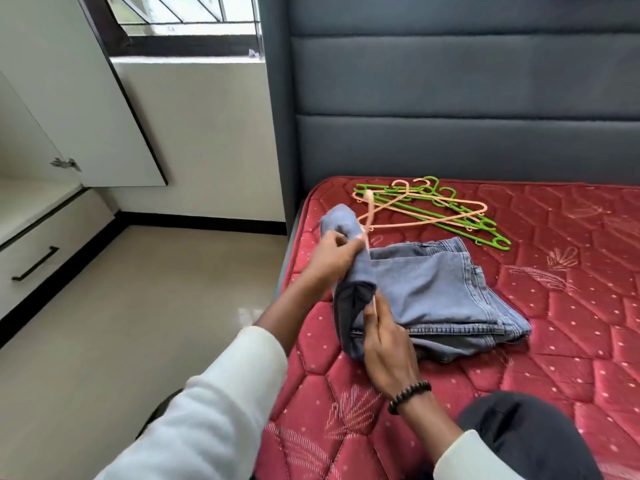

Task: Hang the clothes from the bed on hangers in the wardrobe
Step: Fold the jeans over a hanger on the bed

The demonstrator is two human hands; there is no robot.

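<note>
Dark grey padded panels of a headboard (464,88) fill the upper right of the frame, and below them lies a red quilted mattress (571,306) patterned with pale dots and leaf sprays; no brand name, label or other writing can be read anywhere. At the middle of the frame the person's left hand (329,258) is curled round a rolled light-blue denim garment (337,221), fingers closed on the cloth. The right hand (384,344), lower centre, pinches the lower end of a peach hanger (369,216) between thumb and fingers, just beside the garment's dark inner fabric; a black bead bracelet (410,396) circles that wrist. The hanger runs up through the garment, its top showing above the left hand. One folded stack of blue jeans (446,289) rests on the mattress, touching the held garment. Farther up, near the headboard, a tangled pile of hangers (436,209) lies flat, green and peach mixed; how many of each cannot be counted with certainty. At the upper left of the frame one white wardrobe door (86,98) stands open, with one drawer (45,251) bearing a black handle below it, and a barred window (187,12) at top.
</note>
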